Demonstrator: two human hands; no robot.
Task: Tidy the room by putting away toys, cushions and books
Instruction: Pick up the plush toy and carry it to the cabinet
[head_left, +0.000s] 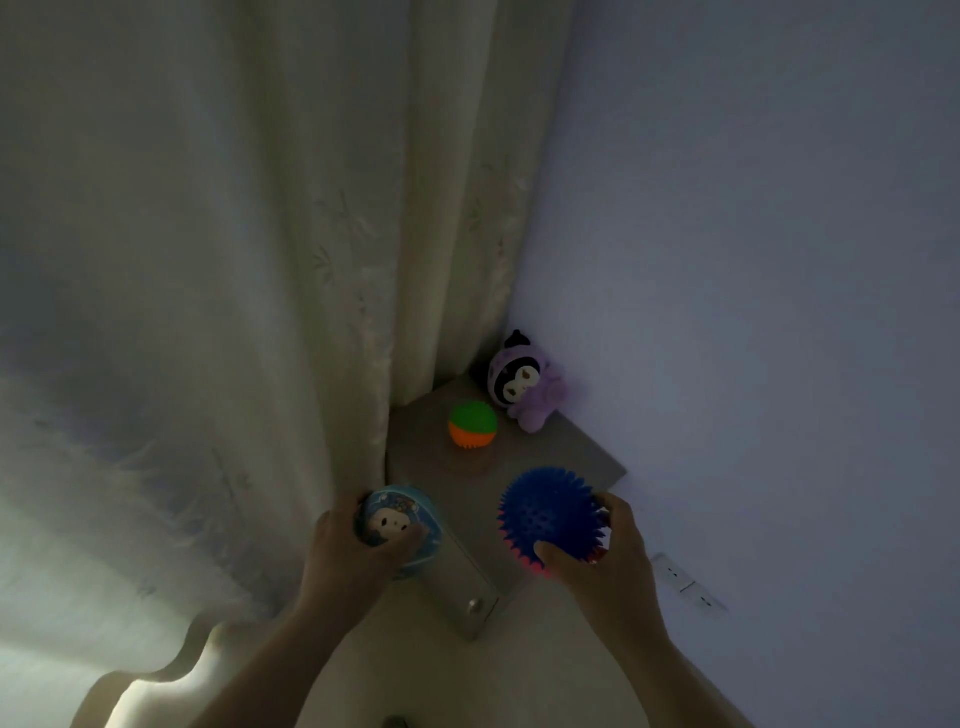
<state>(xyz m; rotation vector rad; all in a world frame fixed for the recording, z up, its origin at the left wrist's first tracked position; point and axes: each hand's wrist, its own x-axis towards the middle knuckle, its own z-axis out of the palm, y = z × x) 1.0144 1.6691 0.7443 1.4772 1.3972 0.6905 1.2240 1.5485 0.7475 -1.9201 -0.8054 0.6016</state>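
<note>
My left hand (345, 553) grips a round light-blue toy (410, 519) with a cartoon face on its top, held over the near left corner of a small grey cabinet (582, 457). A blue spiky ball (548, 512) with a pink underside sits in my right hand (608, 564), above the cabinet's near right corner. Further back on the cabinet top lies a green and orange spiky ball (472, 424). A purple plush doll (524, 384) leans in the corner behind it.
A pale curtain (260, 260) hangs to the left and touches the cabinet's left side. A plain wall (753, 260) runs along the right, with a socket (685, 582) low down. The cabinet front has a round knob (474, 605). The room is dim.
</note>
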